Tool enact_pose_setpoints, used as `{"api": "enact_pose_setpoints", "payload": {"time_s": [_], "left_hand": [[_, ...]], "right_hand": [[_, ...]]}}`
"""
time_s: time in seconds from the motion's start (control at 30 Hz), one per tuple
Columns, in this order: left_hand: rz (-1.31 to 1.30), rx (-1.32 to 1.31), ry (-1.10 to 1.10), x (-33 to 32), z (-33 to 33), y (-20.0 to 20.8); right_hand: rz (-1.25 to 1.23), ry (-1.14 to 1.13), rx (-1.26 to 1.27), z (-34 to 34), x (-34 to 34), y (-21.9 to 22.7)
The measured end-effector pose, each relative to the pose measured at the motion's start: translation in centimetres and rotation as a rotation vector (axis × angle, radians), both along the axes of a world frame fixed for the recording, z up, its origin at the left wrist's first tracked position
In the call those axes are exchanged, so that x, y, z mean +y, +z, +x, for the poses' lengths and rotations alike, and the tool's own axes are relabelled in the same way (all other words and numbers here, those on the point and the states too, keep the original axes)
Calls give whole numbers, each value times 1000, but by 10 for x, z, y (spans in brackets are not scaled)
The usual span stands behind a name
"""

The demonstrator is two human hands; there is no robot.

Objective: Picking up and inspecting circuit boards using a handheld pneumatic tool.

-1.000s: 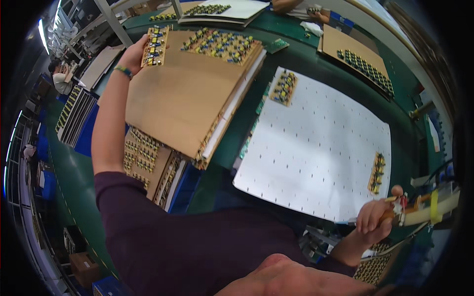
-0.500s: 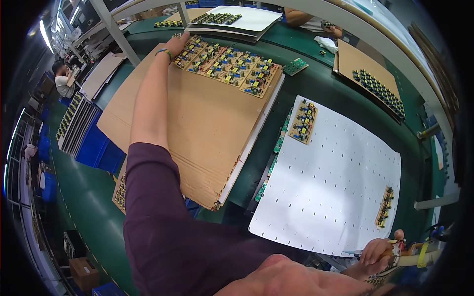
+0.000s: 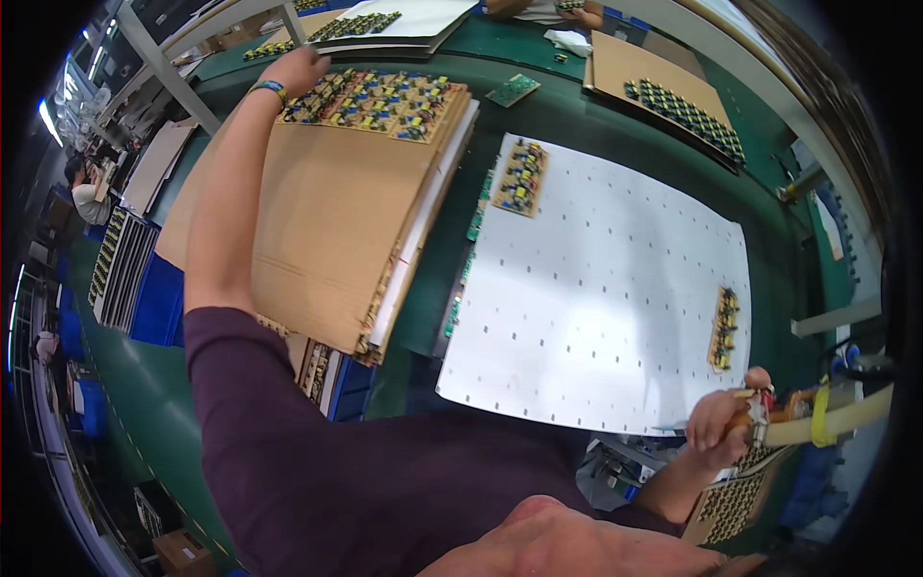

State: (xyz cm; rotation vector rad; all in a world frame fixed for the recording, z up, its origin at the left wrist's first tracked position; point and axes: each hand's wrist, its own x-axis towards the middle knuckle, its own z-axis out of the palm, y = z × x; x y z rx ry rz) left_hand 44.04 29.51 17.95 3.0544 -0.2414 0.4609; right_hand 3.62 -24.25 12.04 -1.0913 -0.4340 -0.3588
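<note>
My left hand [image 3: 291,73] reaches far forward to the left end of a row of tan circuit boards [image 3: 375,100] with yellow, blue and black components. Its fingers look curled together; what lies between them is hidden. The boards lie along the far edge of a brown cardboard sheet [image 3: 322,202] on a stack. At the lower right, my right hand [image 3: 716,423] is closed around an orange-bodied handheld tool [image 3: 767,423] with a thin pointed tip and a cream hose. This tool's tip is by the near edge of a white perforated sheet [image 3: 596,308].
On the white sheet are one board [image 3: 521,178] at the far left and another [image 3: 724,329] at the right. A green circuit board [image 3: 513,90] lies beyond. Component-covered cardboard [image 3: 663,82] stands at the far right, under a metal frame [image 3: 798,72]. Another person's hand [image 3: 582,13] shows at the back.
The whole view has shifted, moving the scene left and up. My left hand's fingers look more curled at the boards' left end. My right hand still holds the tool.
</note>
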Motion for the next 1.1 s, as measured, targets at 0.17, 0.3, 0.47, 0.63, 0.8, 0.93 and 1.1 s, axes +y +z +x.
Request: {"api": "enact_pose_setpoints", "payload": {"time_s": [0.17, 0.3, 0.47, 0.63, 0.8, 0.93, 1.1], "left_hand": [[-249, 624, -390, -171, -102, 19], [171, 542, -260, -282, -121, -32], [239, 488, -93, -327, -107, -77], [251, 555, -85, -321, -101, -78], [129, 398, -155, -301, -108, -54], [73, 224, -124, -214, -90, -3], [-229, -19, 205, 1, -28, 10]], "right_hand": [[-23, 17, 1, -7, -13, -3], [-104, -17, 22, -11, -19, 4], [-161, -5, 59, -20, -29, 6], [-125, 46, 50, -23, -36, 1], [-116, 14, 38, -18, -34, -4], [-87, -78, 73, -17, -37, -11], [-170, -47, 6, -1, -43, -21]]}}
